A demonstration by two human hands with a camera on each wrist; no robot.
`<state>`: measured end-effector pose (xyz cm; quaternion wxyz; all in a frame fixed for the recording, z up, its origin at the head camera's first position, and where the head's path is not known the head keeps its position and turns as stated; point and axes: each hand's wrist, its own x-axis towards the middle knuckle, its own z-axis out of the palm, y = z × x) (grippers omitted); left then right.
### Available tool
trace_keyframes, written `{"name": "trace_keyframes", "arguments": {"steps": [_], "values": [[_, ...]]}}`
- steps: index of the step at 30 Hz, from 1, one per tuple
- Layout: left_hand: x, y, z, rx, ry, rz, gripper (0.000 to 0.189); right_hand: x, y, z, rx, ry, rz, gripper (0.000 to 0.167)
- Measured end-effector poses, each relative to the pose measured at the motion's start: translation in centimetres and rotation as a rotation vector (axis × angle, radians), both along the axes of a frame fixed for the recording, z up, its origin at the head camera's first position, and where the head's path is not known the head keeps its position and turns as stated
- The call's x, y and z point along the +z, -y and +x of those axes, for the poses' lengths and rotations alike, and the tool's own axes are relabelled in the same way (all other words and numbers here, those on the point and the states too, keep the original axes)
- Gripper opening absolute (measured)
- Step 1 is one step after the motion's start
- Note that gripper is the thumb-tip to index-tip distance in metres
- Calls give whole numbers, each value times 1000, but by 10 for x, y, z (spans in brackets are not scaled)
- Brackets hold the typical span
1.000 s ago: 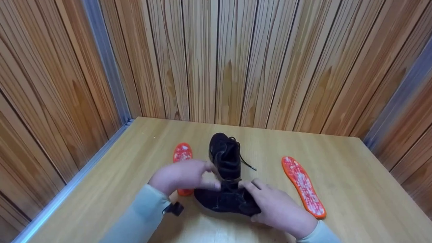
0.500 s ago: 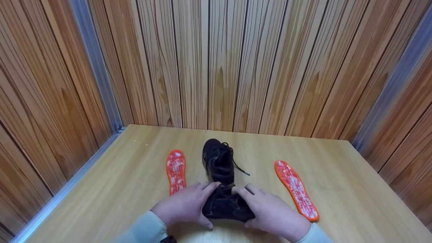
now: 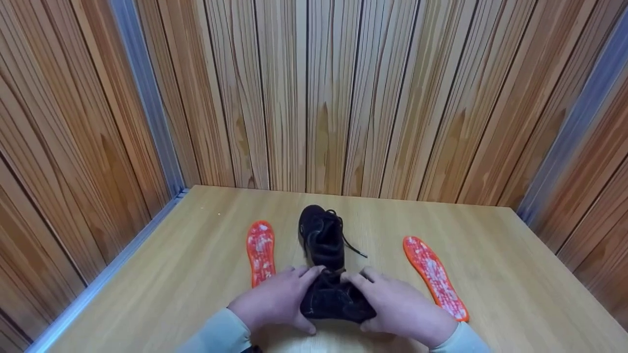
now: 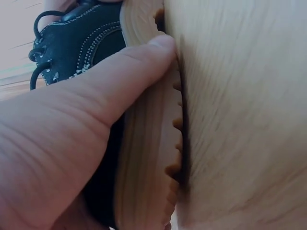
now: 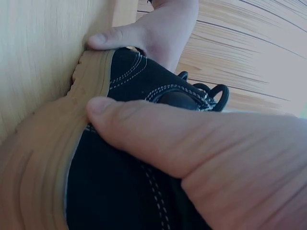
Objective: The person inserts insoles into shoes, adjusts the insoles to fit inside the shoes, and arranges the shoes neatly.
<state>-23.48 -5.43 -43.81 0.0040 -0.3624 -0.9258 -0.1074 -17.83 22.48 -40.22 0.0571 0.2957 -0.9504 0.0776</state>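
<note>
A black lace-up shoe (image 3: 337,301) stands crosswise on the table, close to the person. My left hand (image 3: 279,301) grips its left end, thumb on the near side and fingers over the top. The right hand (image 3: 400,304) holds the right end in the same way. In the left wrist view the thumb (image 4: 139,64) presses along the tan ridged sole (image 4: 144,143), which rests against the tabletop. The right thumb (image 5: 129,115) lies across the upper in the right wrist view. Right behind stands a second black shoe (image 3: 324,238), toe towards the back wall, its lace trailing right.
One red-and-white insole with an orange rim (image 3: 260,250) lies left of the shoes, partly behind the left hand. Another such insole (image 3: 436,274) lies slanted on the right. Wood-plank walls (image 3: 324,98) enclose the table (image 3: 206,255) at the back and sides.
My left hand has come down from above the near shoe and now grips its left end. The right hand keeps its hold. The head view has shifted slightly.
</note>
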Motion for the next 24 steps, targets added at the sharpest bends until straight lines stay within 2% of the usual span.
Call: {"name": "trace_keyframes", "arguments": {"steps": [10, 17, 24], "values": [[-10, 0, 0, 2, 4, 5, 126, -3, -4, -2, 26, 59, 0, 95], [-6, 1, -3, 14, 42, 0, 125, 4, -7, -6, 31, 130, -18, 90], [-3, -1, -3, 31, 24, 25, 120, 9, -7, -4, 39, 111, -20, 91]]}}
